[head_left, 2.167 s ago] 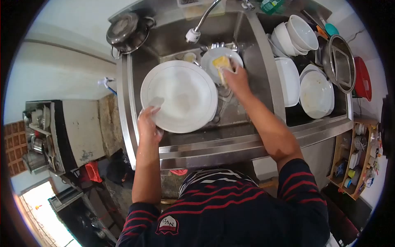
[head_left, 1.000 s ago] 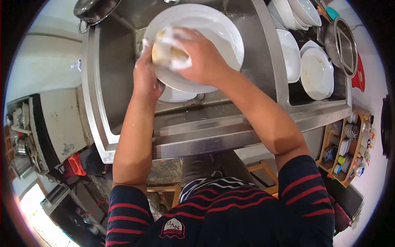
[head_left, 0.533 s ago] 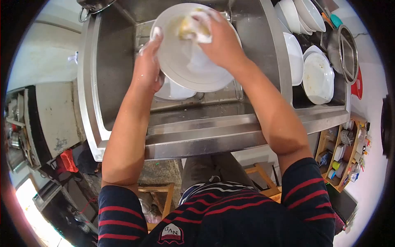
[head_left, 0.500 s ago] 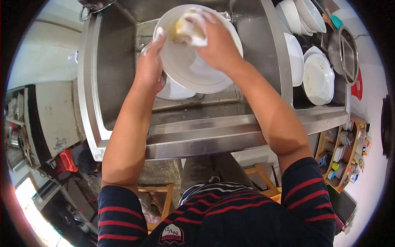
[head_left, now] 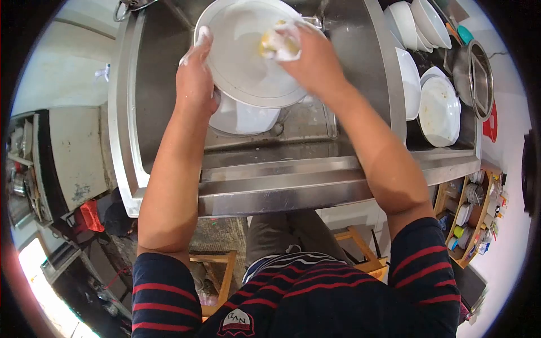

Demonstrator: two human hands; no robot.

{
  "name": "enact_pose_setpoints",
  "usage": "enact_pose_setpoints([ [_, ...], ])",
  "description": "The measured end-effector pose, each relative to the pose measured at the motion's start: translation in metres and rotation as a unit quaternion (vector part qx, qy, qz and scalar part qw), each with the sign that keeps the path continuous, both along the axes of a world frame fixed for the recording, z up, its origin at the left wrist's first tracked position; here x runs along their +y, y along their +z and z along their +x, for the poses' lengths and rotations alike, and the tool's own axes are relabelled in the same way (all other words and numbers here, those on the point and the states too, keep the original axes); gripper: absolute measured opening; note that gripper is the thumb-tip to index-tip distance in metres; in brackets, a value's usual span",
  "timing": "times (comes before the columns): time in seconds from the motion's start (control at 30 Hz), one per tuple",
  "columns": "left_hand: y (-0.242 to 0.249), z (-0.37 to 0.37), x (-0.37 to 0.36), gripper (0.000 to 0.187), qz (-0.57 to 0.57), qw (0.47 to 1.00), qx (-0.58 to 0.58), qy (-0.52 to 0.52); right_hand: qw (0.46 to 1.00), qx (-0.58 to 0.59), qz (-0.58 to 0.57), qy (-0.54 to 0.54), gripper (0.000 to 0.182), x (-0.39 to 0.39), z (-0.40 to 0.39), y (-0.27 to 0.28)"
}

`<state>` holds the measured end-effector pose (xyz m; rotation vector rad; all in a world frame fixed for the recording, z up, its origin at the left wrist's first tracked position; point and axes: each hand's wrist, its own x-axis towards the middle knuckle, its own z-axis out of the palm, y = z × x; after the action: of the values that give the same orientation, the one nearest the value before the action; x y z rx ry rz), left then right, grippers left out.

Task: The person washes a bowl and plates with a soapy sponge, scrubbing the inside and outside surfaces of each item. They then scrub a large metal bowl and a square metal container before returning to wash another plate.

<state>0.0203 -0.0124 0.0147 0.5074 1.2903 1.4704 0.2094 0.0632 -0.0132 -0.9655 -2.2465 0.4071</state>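
A white plate (head_left: 248, 73) is tilted above the sink basin, its inner face towards me. My left hand (head_left: 194, 76) grips its left rim, with suds on the thumb and fingers. My right hand (head_left: 313, 59) is closed round a foamy yellow sponge (head_left: 271, 46), pressed against the right half of the plate's face. Below the plate, another white dish (head_left: 242, 119) lies on the basin floor, partly hidden by the plate and my left hand.
The steel sink (head_left: 287, 191) has a raised front edge. On the right side stand white bowls (head_left: 431, 22), a food-stained white dish (head_left: 438, 110) and a steel pot (head_left: 472, 76). A wooden shelf (head_left: 468, 219) with kitchen items is at lower right. A wooden stool (head_left: 225, 281) is below.
The sponge in my right hand has moved across the plate from its upper left to its right half. My left hand and the plate have shifted slightly left and up in view.
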Motion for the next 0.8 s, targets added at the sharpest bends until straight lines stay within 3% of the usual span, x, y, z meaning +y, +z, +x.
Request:
enact_pose_setpoints([
  [0.1, -0.004, -0.003, 0.003, 0.053, 0.025, 0.999, -0.010, 0.034, 0.994, 0.095, -0.051, 0.000, 0.045, -0.036, -0.033, 0.008],
  [0.17, -0.006, -0.006, 0.002, 0.053, 0.044, 0.997, -0.035, 0.060, 0.969, 0.164, -0.123, 0.138, 0.043, -0.049, -0.039, 0.023],
  [0.3, 0.003, -0.014, 0.005, 0.052, 0.042, 0.993, -0.046, 0.101, 0.958, 0.099, -0.088, 0.256, 0.044, -0.018, -0.002, 0.029],
  [0.37, 0.008, -0.015, 0.003, 0.051, 0.035, 0.991, -0.062, 0.112, 0.978, 0.044, -0.056, 0.198, 0.047, -0.002, 0.012, 0.026],
  [0.43, 0.010, -0.015, 0.003, 0.052, 0.039, 0.996, -0.065, 0.051, 0.991, -0.014, -0.022, 0.134, 0.049, 0.013, 0.018, 0.017],
  [0.5, 0.009, -0.009, 0.001, 0.052, 0.027, 0.998, -0.058, 0.004, 0.995, -0.032, 0.095, -0.017, 0.048, 0.019, 0.013, 0.012],
  [0.6, 0.006, 0.010, -0.002, 0.053, 0.011, 0.995, -0.077, -0.065, 0.997, 0.013, 0.032, -0.072, 0.040, 0.007, 0.001, 0.030],
  [0.73, -0.005, 0.022, 0.001, 0.055, -0.028, 0.991, -0.082, -0.099, 0.992, 0.123, 0.017, -0.033, 0.050, -0.009, -0.023, 0.020],
  [0.8, -0.001, 0.014, 0.001, 0.056, 0.002, 0.994, -0.085, -0.068, 0.988, 0.125, -0.016, 0.084, 0.051, -0.022, -0.024, 0.022],
])
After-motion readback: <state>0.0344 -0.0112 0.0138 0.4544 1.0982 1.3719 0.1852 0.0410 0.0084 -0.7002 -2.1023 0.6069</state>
